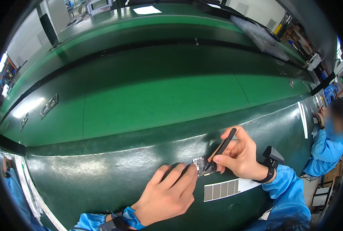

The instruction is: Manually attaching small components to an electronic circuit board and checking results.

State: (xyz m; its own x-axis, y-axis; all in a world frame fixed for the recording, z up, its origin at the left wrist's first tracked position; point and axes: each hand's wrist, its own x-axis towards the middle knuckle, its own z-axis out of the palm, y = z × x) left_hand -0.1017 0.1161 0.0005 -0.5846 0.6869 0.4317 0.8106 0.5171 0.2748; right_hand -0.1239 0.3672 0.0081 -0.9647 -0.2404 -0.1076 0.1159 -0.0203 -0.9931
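Observation:
A small dark circuit board (197, 164) lies on the green work surface in front of me. My left hand (165, 198) rests palm down, its bent fingers on the board's left edge; something black shows under them. In my right hand (241, 158) is a pair of black tweezers (227, 141), held like a pen and slanting down with the tips at the board's face. Whether the tips grip anything is too small to tell. Just below the board lies a white backing sheet (221, 190) with a row of grey-brown rectangular stickers, its right end under my right wrist.
Beyond the surface's edge runs a green conveyor belt (160, 100). More circuit boards (49, 106) lie on it at the left, and a small one (291, 83) at the right. White strips (303, 120) lie at the right. A co-worker in blue (325, 150) sits at far right.

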